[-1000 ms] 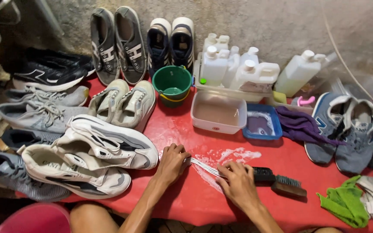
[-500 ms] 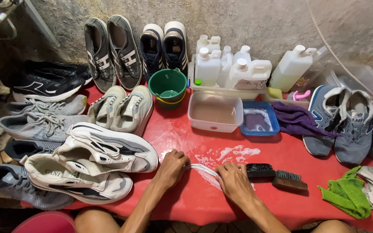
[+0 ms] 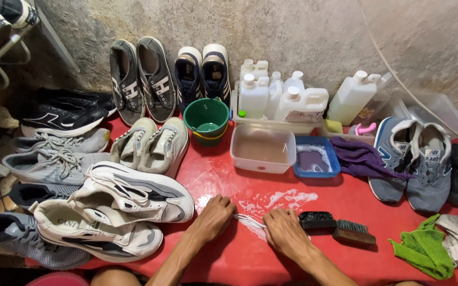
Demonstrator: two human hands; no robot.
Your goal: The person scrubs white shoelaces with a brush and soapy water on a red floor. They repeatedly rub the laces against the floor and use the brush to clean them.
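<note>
On the red desk (image 3: pixel 345 254), near its front edge, the left hand (image 3: pixel 214 216) and right hand (image 3: pixel 286 234) each had fingers closed on an end of a white shoelace (image 3: pixel 249 221), stretched flat between them across a patch of soapy foam (image 3: pixel 279 200). Two bristle brushes (image 3: pixel 336 226) lay just right of the right hand, with bare wet tabletop beyond them up to a crumpled green cloth (image 3: pixel 424 247). White sneakers (image 3: pixel 128 204) crowded close on the left. Farther back stood a rectangular white tub (image 3: pixel 263 150), a shallow blue tray (image 3: pixel 316 158) and a round green bucket (image 3: pixel 207 121).
</note>
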